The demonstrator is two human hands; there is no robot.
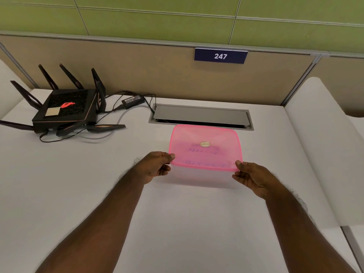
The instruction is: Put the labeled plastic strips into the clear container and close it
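Head view looks down on the clear container, which sits on the white desk a little right of centre, just near of a metal cable hatch. A pink translucent lid lies over it, and faint lines of writing show through the lid; those look like the labeled strips already inside, though they are too blurred to read.

The left hand pinches the lid's near left corner between thumb and fingers, and the right hand is clamped the same way on the near right corner. Whether the lid is snapped down all round I cannot tell; the near edge looks to be the part being pressed home.

My guess is that the whole thing is very light and thin-walled, so it will flex and slide on the smooth desk if pushed sideways. The corners and rim are the stiffest places to grip and press; the middle of the lid would only bow.

Far left on the desk stands a black router with antennas, its cables and power brick trailing toward the hatch. Beyond, a beige partition carries a sign reading 247.
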